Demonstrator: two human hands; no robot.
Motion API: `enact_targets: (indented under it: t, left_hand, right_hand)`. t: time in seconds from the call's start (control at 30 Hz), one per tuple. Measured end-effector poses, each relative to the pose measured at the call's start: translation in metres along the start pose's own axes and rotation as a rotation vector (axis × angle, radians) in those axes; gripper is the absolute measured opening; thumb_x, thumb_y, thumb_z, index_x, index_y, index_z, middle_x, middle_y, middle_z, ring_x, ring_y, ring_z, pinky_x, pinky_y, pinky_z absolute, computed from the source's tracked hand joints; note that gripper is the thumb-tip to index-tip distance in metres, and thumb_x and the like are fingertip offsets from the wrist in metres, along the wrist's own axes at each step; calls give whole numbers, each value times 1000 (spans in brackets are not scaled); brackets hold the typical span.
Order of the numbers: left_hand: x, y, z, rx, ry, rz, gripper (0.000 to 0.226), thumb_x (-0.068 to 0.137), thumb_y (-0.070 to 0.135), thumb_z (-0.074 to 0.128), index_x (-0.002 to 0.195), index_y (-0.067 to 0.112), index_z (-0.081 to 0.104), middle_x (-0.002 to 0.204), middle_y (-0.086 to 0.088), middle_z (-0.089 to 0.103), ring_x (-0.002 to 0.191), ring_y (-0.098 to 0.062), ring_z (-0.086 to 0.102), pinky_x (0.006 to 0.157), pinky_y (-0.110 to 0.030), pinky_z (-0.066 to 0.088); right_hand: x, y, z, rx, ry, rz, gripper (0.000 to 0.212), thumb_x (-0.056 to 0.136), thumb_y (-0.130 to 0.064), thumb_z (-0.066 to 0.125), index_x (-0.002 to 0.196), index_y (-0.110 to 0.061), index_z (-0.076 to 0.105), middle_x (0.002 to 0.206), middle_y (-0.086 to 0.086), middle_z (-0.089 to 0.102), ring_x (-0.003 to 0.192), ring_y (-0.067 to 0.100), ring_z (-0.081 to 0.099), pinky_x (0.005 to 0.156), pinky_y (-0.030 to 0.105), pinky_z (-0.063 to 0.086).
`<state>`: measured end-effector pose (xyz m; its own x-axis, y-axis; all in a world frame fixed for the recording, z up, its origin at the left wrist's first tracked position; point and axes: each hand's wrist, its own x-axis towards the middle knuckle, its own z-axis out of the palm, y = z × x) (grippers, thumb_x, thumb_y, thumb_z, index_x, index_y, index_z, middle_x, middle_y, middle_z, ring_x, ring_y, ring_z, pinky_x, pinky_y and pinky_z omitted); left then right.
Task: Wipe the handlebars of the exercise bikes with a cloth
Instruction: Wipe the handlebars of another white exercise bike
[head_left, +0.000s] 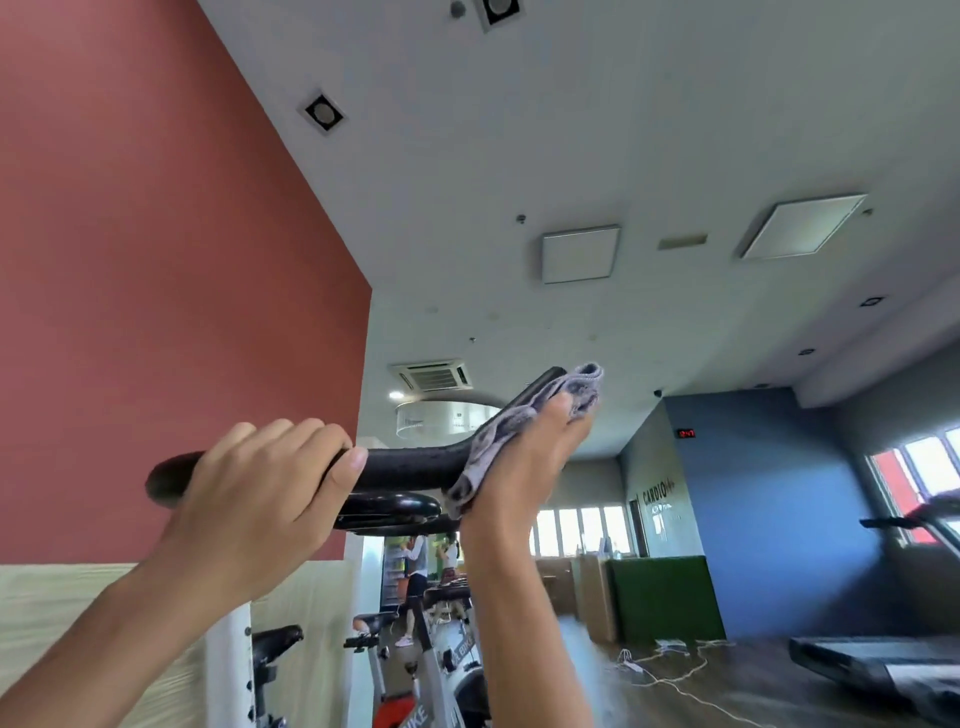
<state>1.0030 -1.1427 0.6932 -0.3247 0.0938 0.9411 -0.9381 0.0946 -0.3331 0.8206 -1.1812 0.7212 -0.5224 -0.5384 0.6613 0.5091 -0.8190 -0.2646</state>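
A black padded handlebar (410, 465) runs across the middle of the view and bends upward at its right end. My left hand (260, 488) grips its left part, fingers wrapped over the top. My right hand (519, 467) presses a grey cloth (519, 421) against the upward bend, the cloth folded around the bar and reaching to the bar's tip. A second black bar (389, 509) of the same handlebar shows just below, between my hands.
More white exercise bikes (441, 665) stand in a row ahead, with saddles (275, 642) at lower left. A red wall (156, 312) is on the left. Two people stand far back. A treadmill (883, 670) and floor cables (665, 670) lie right.
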Motion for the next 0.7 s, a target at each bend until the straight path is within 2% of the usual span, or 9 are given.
enact_targets:
  t: [0.1, 0.17, 0.23, 0.3, 0.37, 0.4, 0.47, 0.57, 0.7]
  left_hand:
    - [0, 0, -1, -7, 18, 22, 31, 102, 42, 24, 80, 34, 45, 64, 15, 45, 57, -13, 47, 58, -33, 34]
    - [0, 1, -2, -26, 43, 40, 21, 101, 39, 27, 83, 40, 38, 64, 17, 44, 57, -13, 46, 58, -32, 32]
    - [0, 2, -2, -42, 53, 51, 18, 101, 38, 28, 84, 41, 34, 64, 16, 45, 56, -13, 46, 58, -31, 31]
    - [0, 1, -3, -44, 44, 43, 23, 100, 38, 28, 82, 38, 42, 64, 16, 45, 56, -14, 46, 58, -32, 32]
    - [-1, 0, -3, -37, 28, 34, 30, 101, 39, 28, 82, 33, 51, 65, 16, 45, 57, -14, 46, 59, -33, 35]
    - [-2, 0, -2, -37, 20, 32, 32, 101, 39, 28, 82, 32, 53, 66, 16, 46, 58, -14, 48, 59, -34, 37]
    - [-2, 0, -2, -44, 11, 29, 34, 101, 40, 26, 83, 31, 54, 67, 16, 49, 58, -15, 50, 59, -35, 40]
    - [-2, 0, -2, -47, 5, 16, 35, 102, 41, 25, 84, 31, 54, 67, 15, 50, 58, -15, 49, 59, -36, 41]
    - [-2, 0, 0, -43, 0, 9, 38, 102, 42, 23, 84, 31, 54, 67, 16, 48, 59, -14, 48, 60, -35, 40]
  right_hand:
    - [-6, -4, -3, 102, -118, 159, 49, 100, -54, 30, 139, -28, 43, 121, 5, 66, 92, 16, 71, 85, 37, 54]
    - [12, -10, -4, 195, -168, 218, 59, 97, -61, 26, 130, -21, 54, 115, 13, 69, 96, 23, 71, 83, 37, 55]
    - [11, -3, -2, 219, -111, 166, 62, 92, -65, 35, 131, -21, 54, 118, 13, 68, 103, 26, 68, 91, 45, 53]
    - [-8, 4, 0, 156, -70, 50, 61, 85, -64, 45, 139, -36, 43, 134, 8, 58, 116, 27, 62, 100, 53, 47]
    - [-12, 6, 0, 165, -46, -45, 43, 94, -54, 42, 136, -56, 34, 144, 2, 48, 119, 26, 59, 100, 52, 48]
    - [-7, 5, 0, 200, -55, -63, 40, 97, -50, 40, 136, -56, 33, 144, 3, 47, 119, 27, 60, 99, 52, 49]
    - [4, 0, 0, 207, -48, -66, 42, 95, -53, 40, 137, -50, 37, 139, 7, 52, 118, 30, 59, 99, 55, 48]
    - [6, 3, -2, 64, -26, -82, 56, 85, -59, 42, 140, -48, 36, 140, -1, 51, 123, 20, 55, 105, 49, 44]
    - [-2, 1, 1, -115, 52, -289, 65, 93, -55, 35, 152, -35, 18, 158, -11, 21, 143, 5, 26, 118, 39, 27]
